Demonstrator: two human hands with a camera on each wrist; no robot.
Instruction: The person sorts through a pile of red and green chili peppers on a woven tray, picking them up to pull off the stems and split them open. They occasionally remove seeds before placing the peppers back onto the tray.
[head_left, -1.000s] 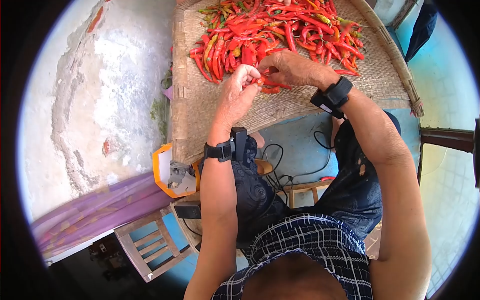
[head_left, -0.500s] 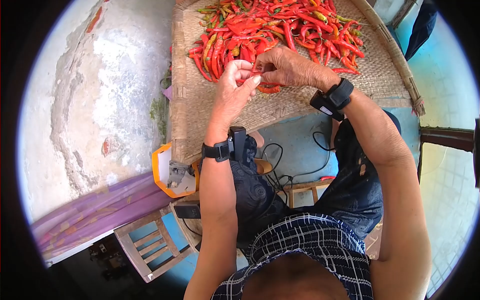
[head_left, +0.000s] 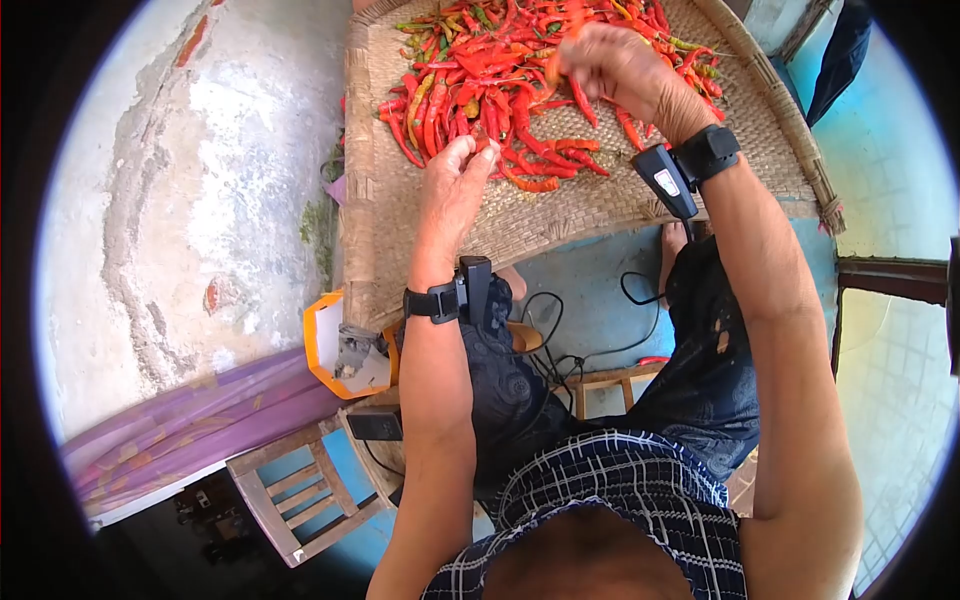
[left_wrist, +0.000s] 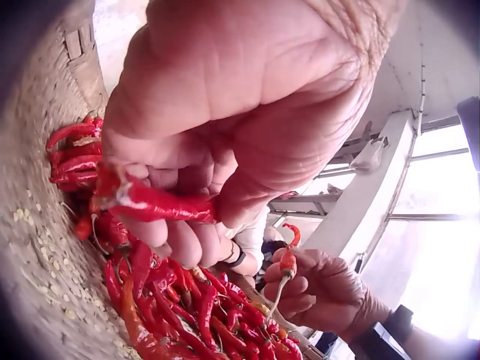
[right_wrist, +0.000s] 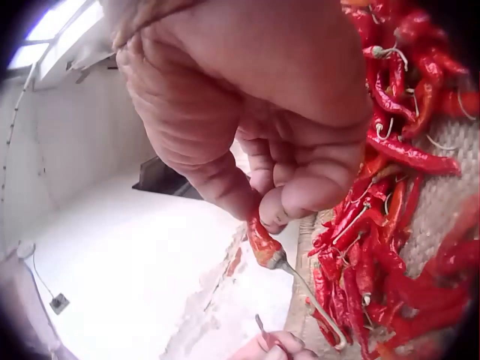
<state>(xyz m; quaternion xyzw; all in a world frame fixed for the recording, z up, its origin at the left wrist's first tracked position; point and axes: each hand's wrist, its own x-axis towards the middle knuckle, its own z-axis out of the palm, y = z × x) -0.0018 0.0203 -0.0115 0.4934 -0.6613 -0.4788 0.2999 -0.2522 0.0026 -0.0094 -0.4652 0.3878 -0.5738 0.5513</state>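
Tray (head_left: 590,212): bare weave between pepper heap (head_left: 465,85) and near rim (head_left: 545,245). Left hand (head_left: 455,195), fingers curled, pinches red pepper (left_wrist: 166,204); right hand (head_left: 632,75), above heap, pinches stemmed pepper (right_wrist: 265,244).

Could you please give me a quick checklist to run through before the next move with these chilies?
1. Right hand pinches its raised chili: ok.
2. Stem of that chili clear of the fingers: ok, it sticks out.
3. Left hand free to take that stem: not ok, it pinches a red chili.
4. Hands together: not ok, they are apart.
5. Stem removed from the left hand's chili: cannot tell.
6. Bare space on the woven tray beside the pile: ok.
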